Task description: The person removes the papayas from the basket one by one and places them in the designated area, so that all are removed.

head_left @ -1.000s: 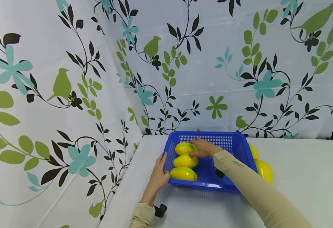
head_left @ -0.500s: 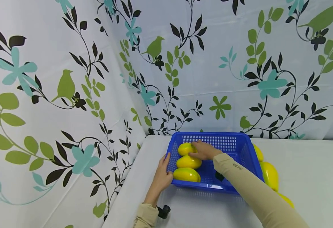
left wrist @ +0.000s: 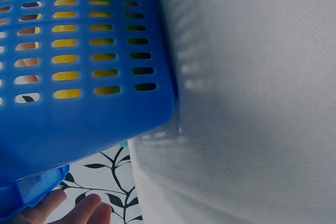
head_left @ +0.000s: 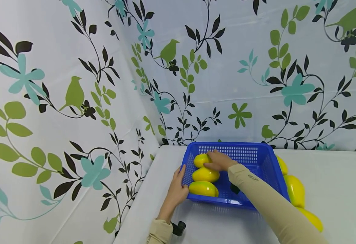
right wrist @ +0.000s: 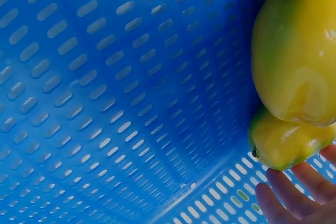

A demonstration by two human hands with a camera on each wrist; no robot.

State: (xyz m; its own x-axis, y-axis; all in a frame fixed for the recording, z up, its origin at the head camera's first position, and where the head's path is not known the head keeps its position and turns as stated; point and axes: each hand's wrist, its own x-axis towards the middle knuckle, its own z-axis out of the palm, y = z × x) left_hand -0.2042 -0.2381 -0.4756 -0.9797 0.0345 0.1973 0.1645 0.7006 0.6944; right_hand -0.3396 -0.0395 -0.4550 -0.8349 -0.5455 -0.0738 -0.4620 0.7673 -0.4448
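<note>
Three yellow mangoes with greenish patches lie in a row along the left side of a blue plastic basket [head_left: 236, 144]. My right hand [head_left: 221, 160] reaches inside and grips the right end of the far mango [head_left: 200, 160]; its thumb side is close to the middle mango [head_left: 205, 175]. In the right wrist view, the fingers [right wrist: 294, 195] lie against the far mango's side. The near mango [head_left: 202, 188] sits by the front wall. My left hand [head_left: 176, 190] holds the basket's left rim near the front corner, fingers along the edge and thumb at the corner.
Outside the basket's right wall, several more mangoes [head_left: 295, 191] lie on the white table [head_left: 342, 189], partly behind the right sleeve. A patterned cloth [head_left: 233, 67] hangs behind and to the left. A small black device [head_left: 179, 228] is worn at the left wrist.
The head view has shifted, so everything sits slightly further right, and more of the mangoes outside the basket shows. My right fingers have settled lower over the far mango's end. The left hand keeps its hold.
</note>
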